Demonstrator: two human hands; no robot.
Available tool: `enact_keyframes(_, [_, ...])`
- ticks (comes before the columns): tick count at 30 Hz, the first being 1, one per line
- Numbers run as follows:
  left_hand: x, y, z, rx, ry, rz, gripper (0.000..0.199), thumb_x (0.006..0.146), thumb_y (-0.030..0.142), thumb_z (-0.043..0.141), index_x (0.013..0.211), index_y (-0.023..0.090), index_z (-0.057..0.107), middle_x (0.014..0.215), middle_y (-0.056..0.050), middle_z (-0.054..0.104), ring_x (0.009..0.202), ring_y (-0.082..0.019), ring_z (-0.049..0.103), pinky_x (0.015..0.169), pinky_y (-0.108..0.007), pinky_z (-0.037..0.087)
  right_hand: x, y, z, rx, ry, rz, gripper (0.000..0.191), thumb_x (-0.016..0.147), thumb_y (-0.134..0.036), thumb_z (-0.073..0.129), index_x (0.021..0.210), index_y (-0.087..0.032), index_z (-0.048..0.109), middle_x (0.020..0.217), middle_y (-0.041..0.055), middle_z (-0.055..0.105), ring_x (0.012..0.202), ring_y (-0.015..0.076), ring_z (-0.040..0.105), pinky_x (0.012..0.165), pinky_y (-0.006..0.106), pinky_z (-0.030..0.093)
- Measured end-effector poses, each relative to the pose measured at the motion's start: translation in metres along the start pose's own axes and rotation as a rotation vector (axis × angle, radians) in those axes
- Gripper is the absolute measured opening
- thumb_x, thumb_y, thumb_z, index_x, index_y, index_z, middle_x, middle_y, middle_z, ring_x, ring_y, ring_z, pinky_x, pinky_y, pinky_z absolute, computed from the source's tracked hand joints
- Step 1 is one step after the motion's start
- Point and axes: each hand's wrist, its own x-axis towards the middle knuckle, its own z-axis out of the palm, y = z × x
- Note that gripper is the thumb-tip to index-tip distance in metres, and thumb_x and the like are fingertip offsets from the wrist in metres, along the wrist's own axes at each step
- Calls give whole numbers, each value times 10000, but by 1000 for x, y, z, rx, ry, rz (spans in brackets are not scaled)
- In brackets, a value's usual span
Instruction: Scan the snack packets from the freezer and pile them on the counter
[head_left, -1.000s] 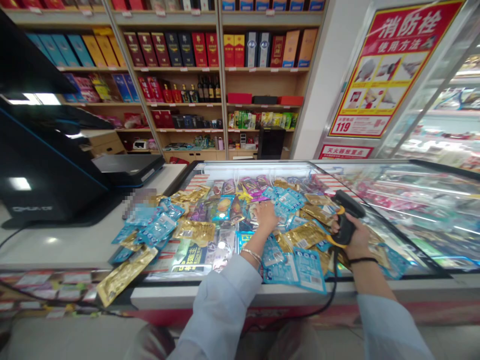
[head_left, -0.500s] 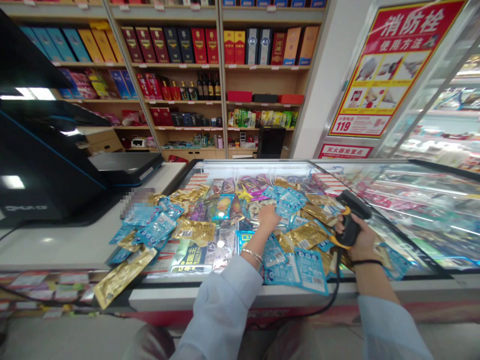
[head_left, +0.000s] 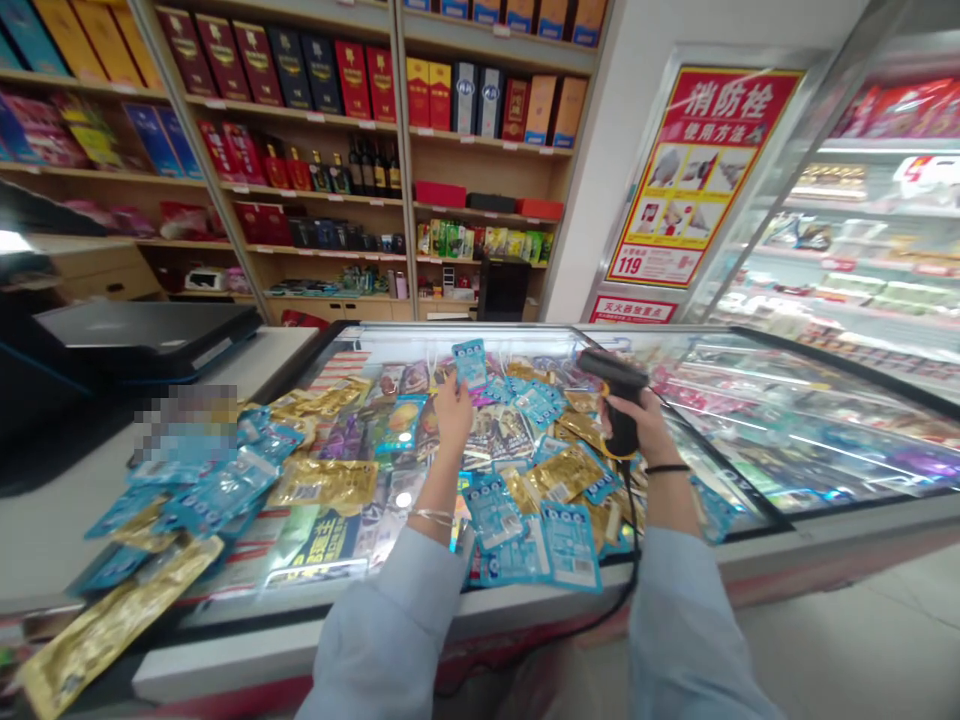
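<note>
My left hand holds up a small blue snack packet above the glass top of a chest freezer. In my right hand is a black and yellow barcode scanner, its head pointing left toward the packet and its cable hanging down. Under and between the hands lie gold packets and blue packets in a loose pile. At the left, a second pile has blue packets and a long gold packet reaching over the counter edge.
A dark flat device stands on the white counter at the left. Behind the freezer are shelves of boxes and bottles. A red fire-hydrant sign hangs on the wall, with lit display shelves to its right.
My left hand has lifted a blue packet from the pile and raised it. My right hand has brought the scanner closer to the left hand. The view has turned rightward.
</note>
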Motion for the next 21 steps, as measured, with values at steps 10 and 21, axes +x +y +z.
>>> enact_keyframes(10, [6,-16,1,-87,66,81,303,886,272,424,1065,180,650,918,-71,706,882,-228,640,862,-370,496,-5,28,6,9,-217,146,236,717,-354,719,832,-174,618,577,-6,598,363,104,480,334,223,365])
enact_keyframes(21, [4,-18,6,-138,113,44,326,892,295,450,1144,170,615,1072,-110,697,975,-232,647,913,-377,486,-5,26,8,51,-286,174,247,703,-320,724,837,-159,592,595,-8,600,362,94,485,319,208,368])
